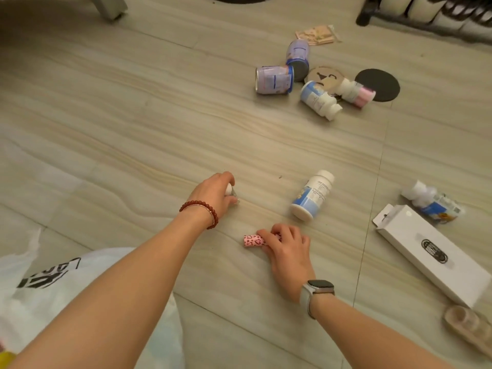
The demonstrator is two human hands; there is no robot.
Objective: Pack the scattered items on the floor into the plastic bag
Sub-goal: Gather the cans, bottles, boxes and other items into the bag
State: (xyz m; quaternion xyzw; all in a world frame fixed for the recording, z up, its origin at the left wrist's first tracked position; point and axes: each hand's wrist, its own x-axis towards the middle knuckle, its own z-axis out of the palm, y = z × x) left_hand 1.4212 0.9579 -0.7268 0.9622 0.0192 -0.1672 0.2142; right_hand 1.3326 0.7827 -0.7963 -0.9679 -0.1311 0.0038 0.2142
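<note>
In the head view, the left hand (217, 193) curls its fingers round a small white object (229, 189) on the floor (133, 129). The right hand (286, 251) grips a pink patterned roll (253, 241) lying on the floor just beside it. The white plastic bag (53, 288) lies at the floor's near left corner. A white pill bottle (311, 195) lies near the right hand; a white box (431, 251) lies further right.

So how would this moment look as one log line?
left hand: grips small white item | right hand: grips pink patterned roll on floor | plastic bag: lower left | bottles, cans: unpacked
</note>
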